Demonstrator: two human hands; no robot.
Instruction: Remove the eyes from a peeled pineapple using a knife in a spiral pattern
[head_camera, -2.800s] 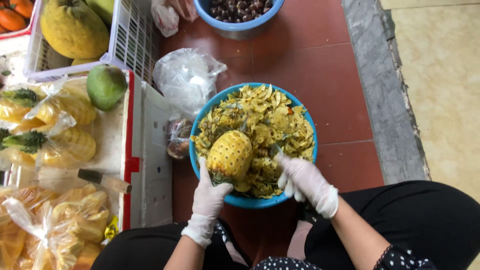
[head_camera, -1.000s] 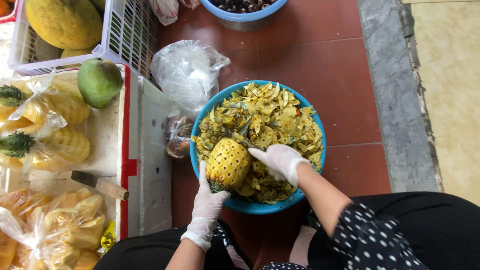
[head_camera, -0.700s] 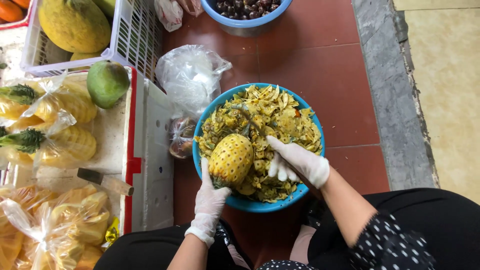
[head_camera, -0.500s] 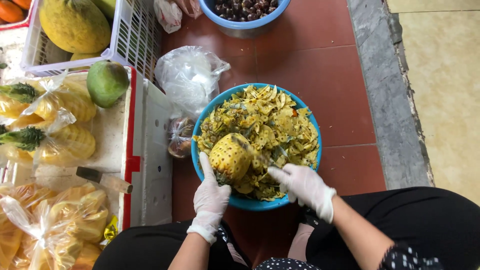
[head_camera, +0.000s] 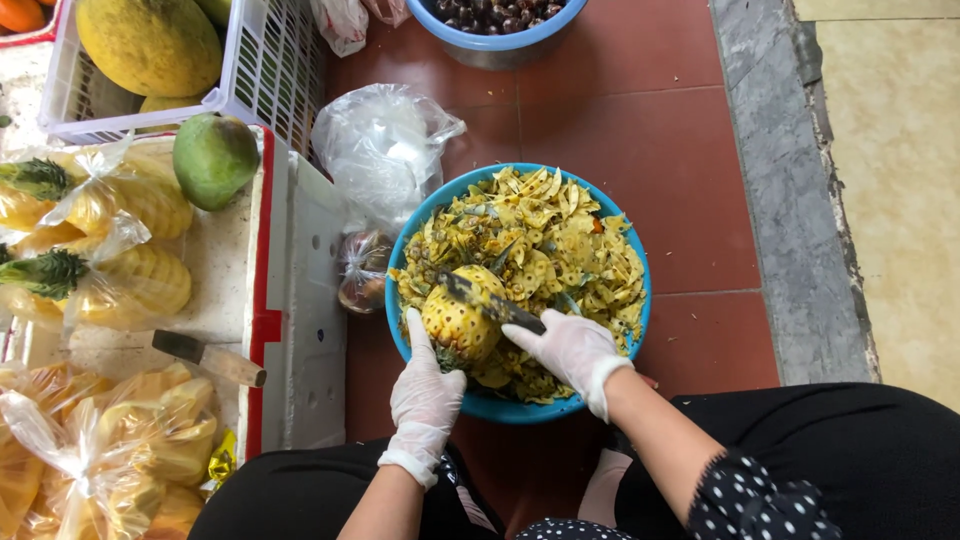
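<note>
- Head view: the left hand (head_camera: 424, 392), in a white glove, is closed around the bottom of the peeled pineapple (head_camera: 459, 317), at the near left edge of the blue basin (head_camera: 612, 372) full of peels (head_camera: 550, 240).
- The right hand (head_camera: 566, 348) is gripping the knife (head_camera: 487, 302), its blade lying across the pineapple.
- Bagged pineapples (head_camera: 120, 240) lie on the white box (head_camera: 300, 300) at left.

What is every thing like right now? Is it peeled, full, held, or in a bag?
Pineapple: peeled, eyes left, held over the basin.
Knife: blade across the pineapple.
Left hand: gloved, gripping the pineapple's base.
Right hand: gloved, holding the knife.
Blue basin: heaped with peelings.
Green mango: whole, unpeeled.
Bagged pineapples: peeled, wrapped in clear plastic.
Second knife: lying unused.
</note>
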